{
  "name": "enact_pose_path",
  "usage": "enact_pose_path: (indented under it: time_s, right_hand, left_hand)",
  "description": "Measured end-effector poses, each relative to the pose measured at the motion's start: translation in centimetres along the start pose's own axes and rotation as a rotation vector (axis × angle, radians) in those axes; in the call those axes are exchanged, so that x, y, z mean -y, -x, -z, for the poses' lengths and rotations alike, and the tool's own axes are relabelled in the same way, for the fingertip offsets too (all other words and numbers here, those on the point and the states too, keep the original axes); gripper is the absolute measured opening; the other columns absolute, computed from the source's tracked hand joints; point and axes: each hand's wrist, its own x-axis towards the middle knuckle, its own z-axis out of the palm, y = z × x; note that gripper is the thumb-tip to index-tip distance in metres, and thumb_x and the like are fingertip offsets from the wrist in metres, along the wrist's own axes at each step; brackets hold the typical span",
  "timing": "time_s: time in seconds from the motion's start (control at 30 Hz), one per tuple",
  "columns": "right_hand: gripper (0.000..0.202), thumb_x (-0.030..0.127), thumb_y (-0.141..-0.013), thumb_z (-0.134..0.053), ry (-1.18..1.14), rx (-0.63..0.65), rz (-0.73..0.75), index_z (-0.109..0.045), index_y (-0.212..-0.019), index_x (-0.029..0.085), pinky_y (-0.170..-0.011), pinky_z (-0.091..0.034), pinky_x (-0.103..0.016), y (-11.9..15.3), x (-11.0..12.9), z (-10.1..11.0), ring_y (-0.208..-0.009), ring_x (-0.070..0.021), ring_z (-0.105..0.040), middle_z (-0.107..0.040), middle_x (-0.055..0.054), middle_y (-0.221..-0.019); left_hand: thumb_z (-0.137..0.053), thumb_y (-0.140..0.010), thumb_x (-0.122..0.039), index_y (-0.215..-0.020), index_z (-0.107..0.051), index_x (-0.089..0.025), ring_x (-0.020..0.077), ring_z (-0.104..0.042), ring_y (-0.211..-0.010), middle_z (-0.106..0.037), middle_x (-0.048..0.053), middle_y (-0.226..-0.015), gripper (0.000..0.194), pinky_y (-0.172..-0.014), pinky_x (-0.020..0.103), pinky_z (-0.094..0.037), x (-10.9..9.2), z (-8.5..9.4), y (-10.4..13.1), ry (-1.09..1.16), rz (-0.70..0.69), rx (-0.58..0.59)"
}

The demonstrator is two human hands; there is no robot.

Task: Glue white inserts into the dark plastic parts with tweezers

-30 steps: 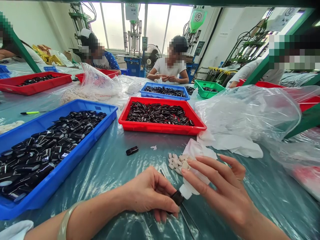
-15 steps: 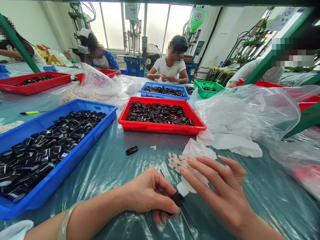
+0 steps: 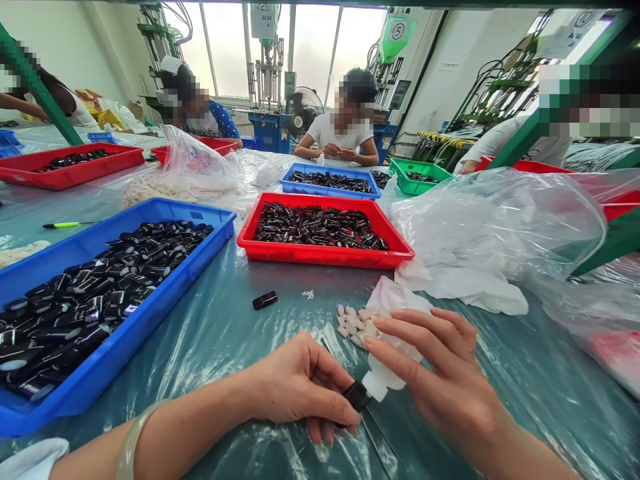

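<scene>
My left hand (image 3: 305, 387) is closed around a small glossy black plastic case (image 3: 357, 396), pinched between thumb and fingers. Thin metal prongs (image 3: 375, 440), like those of tweezers, show below and above this hand; whether it grips them I cannot tell. My right hand (image 3: 440, 373) has its fingers stretched out and apart, just right of the case. Under its fingertips lies a white, irregular piece (image 3: 383, 381), close to the case's end; its kind is unclear. A pile of small whitish pieces (image 3: 355, 323) lies beyond the fingers. Another black case (image 3: 265, 300) rests alone on the table.
A blue tray (image 3: 220, 223) of black cases stands at left, a red tray (image 3: 320, 259) of them ahead. Clear plastic bags (image 3: 500, 220) lie at right. Green posts (image 3: 530, 127) frame the table (image 3: 200, 347). Several people sit across it, near more trays.
My right hand has shifted slightly, its outer fingers drawing closer together. The white piece beneath it looks turned and shows more. My left hand keeps its hold on the black case.
</scene>
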Motion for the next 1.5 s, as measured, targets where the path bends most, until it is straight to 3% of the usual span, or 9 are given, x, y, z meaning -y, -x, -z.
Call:
enact_pose_path:
  time_s: [0.2,0.5,0.87,1.0,1.13,1.23,1.37,1.5]
  right_hand:
    - [0.031,0.002,-0.086,-0.042,-0.047,0.012,-0.001,-0.062,-0.095,0.025,-0.079,-0.037,-0.038,-0.6,0.1,0.1,-0.096,-0.0185,-0.056,-0.067,-0.003,-0.092]
    - [0.032,0.001,-0.086,-0.041,-0.055,-0.004,-0.010,-0.062,-0.095,0.023,-0.080,-0.037,-0.040,-0.4,0.2,-0.1,-0.097,-0.0198,-0.055,-0.066,-0.004,-0.093]
    - [0.027,0.013,-0.092,-0.038,0.013,0.024,0.034,-0.062,-0.096,0.025,-0.089,-0.032,-0.045,0.2,-0.2,0.1,-0.100,-0.0206,-0.054,-0.067,-0.004,-0.098]
    - [0.033,0.003,-0.086,-0.040,0.025,-0.005,-0.026,-0.060,-0.101,0.025,-0.085,-0.036,-0.042,0.2,-0.6,-0.1,-0.100,-0.0207,-0.056,-0.066,-0.004,-0.099]
    - [0.024,0.020,-0.080,-0.055,-0.054,-0.019,-0.332,-0.059,-0.104,0.022,-0.075,-0.047,-0.036,0.5,-2.6,-0.4,-0.092,-0.0222,-0.061,-0.064,-0.006,-0.101]
    - [0.024,0.031,-0.077,-0.062,-0.075,-0.021,-0.542,-0.060,-0.097,0.018,-0.055,-0.050,-0.029,1.3,-5.5,-0.5,-0.072,-0.0203,-0.065,-0.068,-0.004,-0.086]
    - [0.021,0.034,-0.079,-0.059,-0.118,0.057,-0.650,-0.062,-0.075,0.013,-0.041,-0.046,-0.019,2.9,-9.7,0.0,-0.050,-0.0145,-0.064,-0.067,-0.002,-0.061]
    - [0.025,0.033,-0.084,-0.055,-0.100,0.131,-0.702,-0.062,-0.074,0.011,-0.036,-0.042,-0.013,4.8,-12.5,1.0,-0.043,-0.0064,-0.058,-0.063,0.003,-0.056]
  left_hand:
    - [-0.072,-0.061,-0.025,-0.072,-0.071,-0.011,0.0069,-0.053,-0.043,-0.060,0.000,-0.053,0.018,-0.042,0.015,-0.044,0.0,-0.1,0.0,0.006,0.000,-0.003]
    - [-0.070,-0.062,-0.023,-0.072,-0.071,-0.010,0.0058,-0.053,-0.043,-0.060,0.000,-0.055,0.016,-0.042,0.015,-0.045,-0.2,-0.4,0.2,0.000,-0.005,0.003]
    - [-0.071,-0.062,-0.023,-0.073,-0.071,-0.011,0.0061,-0.054,-0.044,-0.062,0.000,-0.057,0.016,-0.042,0.015,-0.045,0.0,-0.2,-0.1,0.017,-0.007,0.004]
    - [-0.073,-0.060,-0.027,-0.073,-0.070,-0.010,0.0083,-0.057,-0.047,-0.064,0.002,-0.062,0.021,-0.044,0.017,-0.046,0.1,-0.1,0.0,0.022,0.004,-0.013]
    - [-0.076,-0.056,-0.027,-0.078,-0.071,-0.010,0.0102,-0.058,-0.053,-0.063,0.003,-0.062,0.028,-0.049,0.018,-0.047,-0.1,0.0,0.0,0.021,-0.007,-0.049]
    - [-0.076,-0.055,-0.026,-0.075,-0.071,-0.009,0.0099,-0.057,-0.053,-0.062,0.002,-0.060,0.027,-0.052,0.019,-0.047,-0.5,-0.1,0.1,0.014,-0.008,-0.095]
    - [-0.076,-0.054,-0.026,-0.075,-0.070,-0.008,0.0100,-0.057,-0.055,-0.062,0.003,-0.060,0.028,-0.055,0.020,-0.046,-0.8,0.0,0.1,0.016,-0.026,-0.159]
    - [-0.077,-0.053,-0.029,-0.075,-0.070,-0.008,0.0108,-0.058,-0.056,-0.063,0.005,-0.061,0.031,-0.054,0.021,-0.045,-0.8,0.1,0.0,0.025,-0.044,-0.237]
